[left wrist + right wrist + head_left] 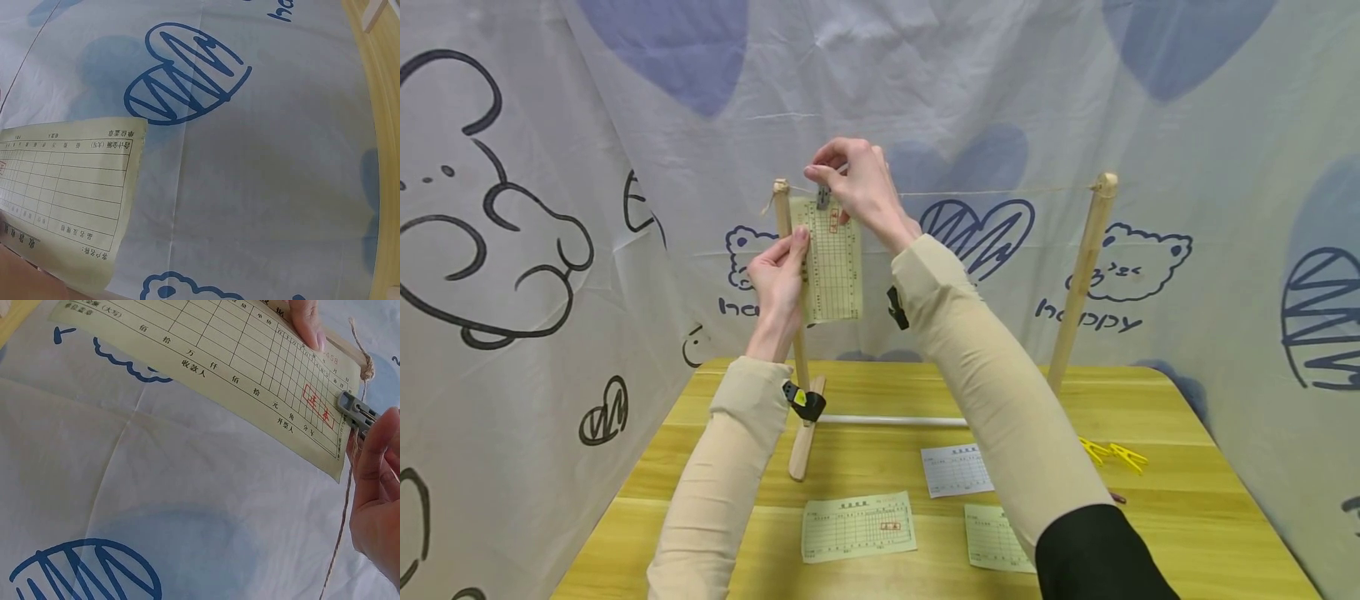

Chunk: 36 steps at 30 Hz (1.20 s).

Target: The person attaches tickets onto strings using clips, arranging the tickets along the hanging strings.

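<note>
Holding the yellow slip (835, 279), long axis upright beside the wooden post (801, 354), by its left edge in the left hand (780, 273), and pinching the gray clip (357, 411) at its top edge, along the string (985, 193), with the nearer right hand (863, 185).

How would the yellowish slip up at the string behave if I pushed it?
The yellowish slip is probably light and floppy, since it looks like thin paper. Its lower end would likely swing, hanging free. The top might shift less, as the gray clip seems to grip its edge.
</note>
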Each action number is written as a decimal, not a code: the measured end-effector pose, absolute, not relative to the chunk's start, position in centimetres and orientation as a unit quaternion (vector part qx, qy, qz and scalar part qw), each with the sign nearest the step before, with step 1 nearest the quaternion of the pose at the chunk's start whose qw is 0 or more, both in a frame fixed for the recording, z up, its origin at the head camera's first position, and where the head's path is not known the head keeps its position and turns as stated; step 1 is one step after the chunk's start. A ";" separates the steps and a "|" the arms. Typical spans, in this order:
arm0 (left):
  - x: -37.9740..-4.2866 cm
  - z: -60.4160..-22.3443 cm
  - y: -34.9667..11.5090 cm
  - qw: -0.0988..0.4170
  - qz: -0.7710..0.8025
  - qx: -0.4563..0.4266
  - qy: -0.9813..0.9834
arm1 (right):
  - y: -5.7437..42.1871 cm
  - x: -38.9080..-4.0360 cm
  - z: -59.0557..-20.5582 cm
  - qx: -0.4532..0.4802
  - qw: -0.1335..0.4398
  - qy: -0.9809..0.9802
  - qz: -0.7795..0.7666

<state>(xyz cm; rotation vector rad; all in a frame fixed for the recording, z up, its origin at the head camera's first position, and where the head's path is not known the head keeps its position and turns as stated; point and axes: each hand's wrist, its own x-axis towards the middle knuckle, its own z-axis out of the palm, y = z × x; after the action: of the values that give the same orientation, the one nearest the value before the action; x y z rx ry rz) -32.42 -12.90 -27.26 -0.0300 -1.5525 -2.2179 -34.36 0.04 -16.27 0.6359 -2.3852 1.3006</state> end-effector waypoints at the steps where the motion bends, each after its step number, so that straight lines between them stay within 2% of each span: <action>1: -32.4 -27.3 -12.9 0.214 -0.800 -0.011 -0.560 | 0.1 -34.3 -16.3 0.226 0.172 -0.842 0.459; 36: -32.4 -27.5 -13.1 0.218 -0.786 -0.002 -0.578 | 0.4 -34.5 -16.2 0.239 0.110 -0.850 0.456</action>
<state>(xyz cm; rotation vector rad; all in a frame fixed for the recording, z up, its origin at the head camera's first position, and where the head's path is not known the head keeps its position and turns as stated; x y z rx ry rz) -32.39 -13.11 -27.50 -0.0060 -1.5994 -2.1772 -34.50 0.41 -16.22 0.7010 -2.4997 1.3401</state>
